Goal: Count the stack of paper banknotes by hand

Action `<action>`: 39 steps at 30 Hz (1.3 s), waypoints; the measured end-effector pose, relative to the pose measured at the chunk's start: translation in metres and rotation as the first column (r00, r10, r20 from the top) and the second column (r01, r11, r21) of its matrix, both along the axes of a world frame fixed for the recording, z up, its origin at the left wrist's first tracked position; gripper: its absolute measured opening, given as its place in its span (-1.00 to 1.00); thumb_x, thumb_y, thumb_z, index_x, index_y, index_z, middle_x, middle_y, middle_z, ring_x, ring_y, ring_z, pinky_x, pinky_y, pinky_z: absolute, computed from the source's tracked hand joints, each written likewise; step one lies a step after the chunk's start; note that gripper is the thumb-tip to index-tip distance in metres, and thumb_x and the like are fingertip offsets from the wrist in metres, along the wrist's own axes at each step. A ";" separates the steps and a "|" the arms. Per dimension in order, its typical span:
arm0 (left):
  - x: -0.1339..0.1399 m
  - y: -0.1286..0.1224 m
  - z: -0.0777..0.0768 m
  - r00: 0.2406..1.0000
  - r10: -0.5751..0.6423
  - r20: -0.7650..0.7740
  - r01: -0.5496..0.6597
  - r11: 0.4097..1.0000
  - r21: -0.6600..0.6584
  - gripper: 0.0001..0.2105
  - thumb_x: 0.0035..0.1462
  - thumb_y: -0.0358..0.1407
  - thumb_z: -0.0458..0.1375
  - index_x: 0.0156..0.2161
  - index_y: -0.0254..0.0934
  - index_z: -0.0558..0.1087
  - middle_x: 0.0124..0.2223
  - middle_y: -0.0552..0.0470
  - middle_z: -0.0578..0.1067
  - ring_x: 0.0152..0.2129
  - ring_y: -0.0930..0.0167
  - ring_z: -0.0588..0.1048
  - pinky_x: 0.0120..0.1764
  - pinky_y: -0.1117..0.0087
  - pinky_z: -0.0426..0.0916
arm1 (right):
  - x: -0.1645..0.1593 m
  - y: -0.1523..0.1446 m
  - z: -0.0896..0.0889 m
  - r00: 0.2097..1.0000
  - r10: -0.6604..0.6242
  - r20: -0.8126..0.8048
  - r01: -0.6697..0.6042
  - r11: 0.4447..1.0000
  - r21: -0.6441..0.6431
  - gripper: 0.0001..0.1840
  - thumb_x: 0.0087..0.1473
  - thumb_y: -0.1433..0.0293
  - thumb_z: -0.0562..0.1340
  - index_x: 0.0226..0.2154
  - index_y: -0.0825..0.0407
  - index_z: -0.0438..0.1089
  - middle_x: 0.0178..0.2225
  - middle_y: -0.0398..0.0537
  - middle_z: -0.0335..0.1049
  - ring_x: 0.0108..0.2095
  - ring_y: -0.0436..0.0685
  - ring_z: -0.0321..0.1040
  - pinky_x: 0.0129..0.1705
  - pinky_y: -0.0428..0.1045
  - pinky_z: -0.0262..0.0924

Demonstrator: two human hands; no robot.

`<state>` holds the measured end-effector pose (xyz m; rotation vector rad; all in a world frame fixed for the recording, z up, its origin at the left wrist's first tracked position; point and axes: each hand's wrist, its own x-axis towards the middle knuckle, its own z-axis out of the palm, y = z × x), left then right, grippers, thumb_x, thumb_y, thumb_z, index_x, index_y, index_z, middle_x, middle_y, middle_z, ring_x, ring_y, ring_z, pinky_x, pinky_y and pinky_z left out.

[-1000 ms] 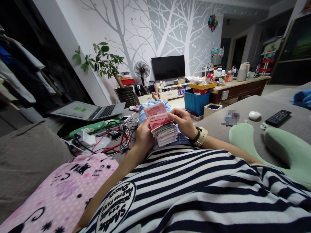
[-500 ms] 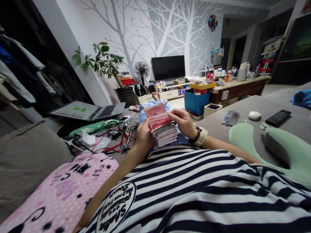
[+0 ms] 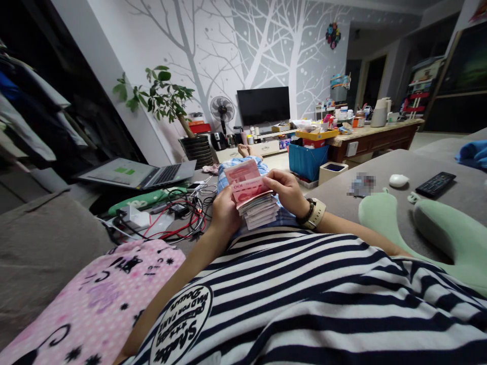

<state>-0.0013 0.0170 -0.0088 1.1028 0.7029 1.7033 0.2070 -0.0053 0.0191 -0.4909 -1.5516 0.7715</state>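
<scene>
A thick wad of banknotes is held above my lap, its lower ends fanned in several layers toward me. Red notes marked 100 lie on top, with one part standing up behind. My left hand is closed around the wad's left side. With thumb and fingers pinched, my right hand grips the upper right edge of the red banknotes. A bracelet and a beige-strapped watch are on the right wrist. The fingers behind the notes are hidden.
Left of me are an open laptop, tangled cables and a pink patterned cloth. On the sofa at right lie a green neck pillow, a white mouse and a black remote. A cluttered table stands beyond.
Both hands keep their grip on the banknotes. The upright red part has shifted very slightly to the left; otherwise the scene looks the same.
</scene>
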 end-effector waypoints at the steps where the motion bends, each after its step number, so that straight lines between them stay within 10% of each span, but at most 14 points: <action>1: 0.001 -0.002 0.001 1.000 0.012 -0.022 -0.012 1.000 -0.007 -0.76 0.15 -0.31 0.60 -0.08 -0.13 0.76 0.01 -0.17 0.90 0.21 -0.15 0.84 0.26 -0.11 0.82 | 0.000 0.000 0.000 1.000 0.007 -0.005 -0.007 1.000 0.002 -0.09 0.12 -0.56 0.57 -0.44 -0.11 0.42 -0.48 -0.22 0.30 -0.40 0.07 0.11 -0.31 0.06 0.12; 8: 0.016 -0.011 0.013 0.993 -0.077 0.084 0.080 0.996 -0.033 -0.61 0.20 -0.09 0.67 0.08 -0.13 0.82 -0.03 -0.18 0.90 0.17 -0.21 0.88 0.26 -0.24 0.84 | 0.000 0.001 0.001 0.998 0.052 -0.026 -0.052 0.999 -0.013 -0.13 0.11 -0.51 0.62 -0.40 -0.12 0.41 -0.50 -0.24 0.30 -0.43 0.06 0.10 -0.33 0.05 0.15; 17: 0.020 -0.006 0.011 0.993 0.010 0.117 -0.007 1.000 -0.027 -0.66 0.11 -0.13 0.68 -0.23 -0.13 0.61 -0.01 -0.19 0.89 0.35 -0.26 0.81 0.37 -0.30 0.80 | 0.000 -0.002 -0.001 0.998 0.067 -0.014 -0.067 0.998 0.022 -0.07 0.23 -0.63 0.45 -0.43 -0.12 0.46 -0.48 -0.10 0.50 -0.46 0.07 0.15 -0.34 0.07 0.23; 31: 0.015 -0.016 0.011 0.989 -0.139 0.053 0.141 0.989 -0.040 -0.57 -0.01 -0.24 0.68 0.01 -0.14 0.79 0.05 -0.25 0.90 0.29 -0.34 0.83 0.30 -0.37 0.82 | -0.004 0.016 -0.009 0.983 -0.099 -0.153 0.087 0.993 -0.084 -0.05 -0.18 -0.39 0.82 -0.30 -0.15 0.34 -0.39 -0.29 0.32 -0.31 0.08 0.22 -0.26 0.04 0.22; 39: 0.015 -0.014 0.007 0.992 -0.122 0.034 0.123 0.992 -0.033 -0.61 0.00 -0.21 0.76 -0.13 -0.13 0.72 0.06 -0.28 0.89 0.38 -0.44 0.76 0.39 -0.43 0.76 | 0.001 0.018 -0.009 0.994 -0.113 -0.008 0.112 0.994 -0.017 -0.10 0.14 -0.46 0.63 -0.49 -0.13 0.27 -0.47 -0.28 0.16 -0.34 0.07 0.07 -0.21 0.08 0.13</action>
